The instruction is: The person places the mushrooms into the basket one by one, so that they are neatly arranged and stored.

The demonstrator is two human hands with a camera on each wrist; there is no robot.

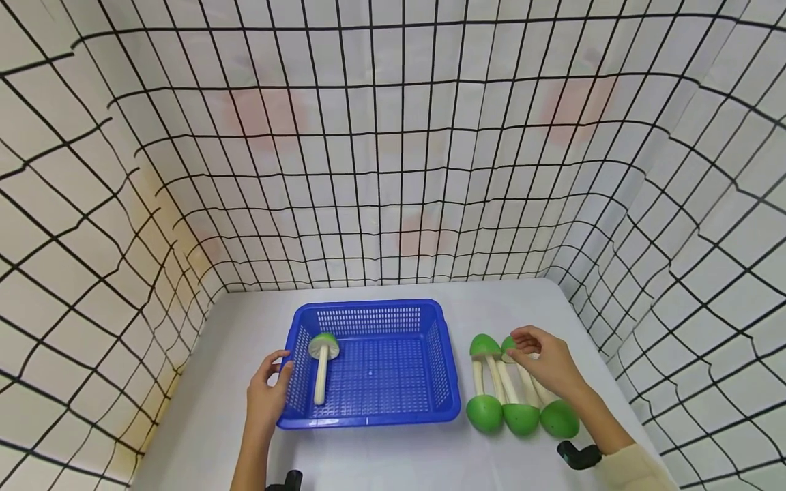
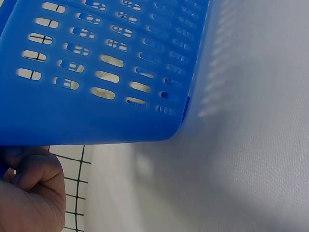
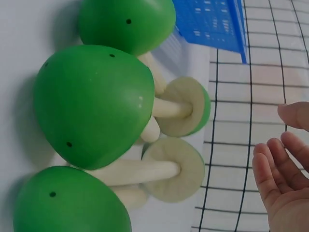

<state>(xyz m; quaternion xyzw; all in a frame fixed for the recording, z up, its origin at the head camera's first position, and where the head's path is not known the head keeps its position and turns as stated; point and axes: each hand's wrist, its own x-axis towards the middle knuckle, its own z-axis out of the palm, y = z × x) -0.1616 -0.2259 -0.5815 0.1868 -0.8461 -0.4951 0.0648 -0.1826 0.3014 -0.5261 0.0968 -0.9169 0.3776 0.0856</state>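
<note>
A blue plastic basket (image 1: 368, 421) stands on the white table, its mesh side filling much of the left wrist view. Inside, along the left, lies one toy mushroom (image 1: 321, 375) with a green cap and pale stem. My left hand (image 1: 267, 395) grips the basket's left rim with curled fingers. To the right of the basket, several more green-capped toy mushrooms (image 1: 521, 419) lie side by side, caps pointing alternately near and far. Over their far end hovers my right hand (image 1: 546, 361), thumb and fingers apart with nothing between them; the right wrist view shows this hand (image 3: 285, 179) clear of the caps.
A black wire grid (image 1: 387, 170) over white cloth encloses the table (image 1: 368, 460) at the back and both sides. Dark wrist devices (image 1: 579, 455) are strapped on both arms.
</note>
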